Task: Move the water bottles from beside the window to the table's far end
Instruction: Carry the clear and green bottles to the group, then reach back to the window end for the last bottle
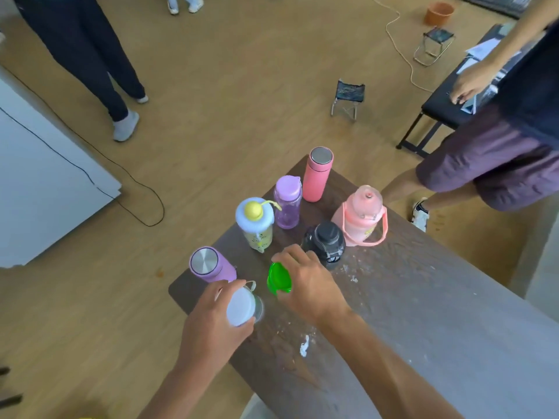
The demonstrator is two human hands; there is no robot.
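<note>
The fingers of the left hand (211, 325) are closed around a bottle with a white lid (242, 306), near the left edge of the dark table (423, 313). The fingers of the right hand (308, 282) are curled over the top of a bottle with a green lid (278, 278), just beside the first one. Both bottles are at the end of the table, but I cannot tell if they touch the surface.

Six other bottles stand there too. A purple bottle with a metal cap (208, 264) is near the left corner. Behind it are a bottle with a yellow knob (255, 223), a clear purple bottle (287, 202) and a tall pink bottle (317, 173). A black bottle (325, 243) stands just beside the right hand, touching a big pink jug with a handle (361, 217). Two people stand on the wooden floor (211, 101) around the table.
</note>
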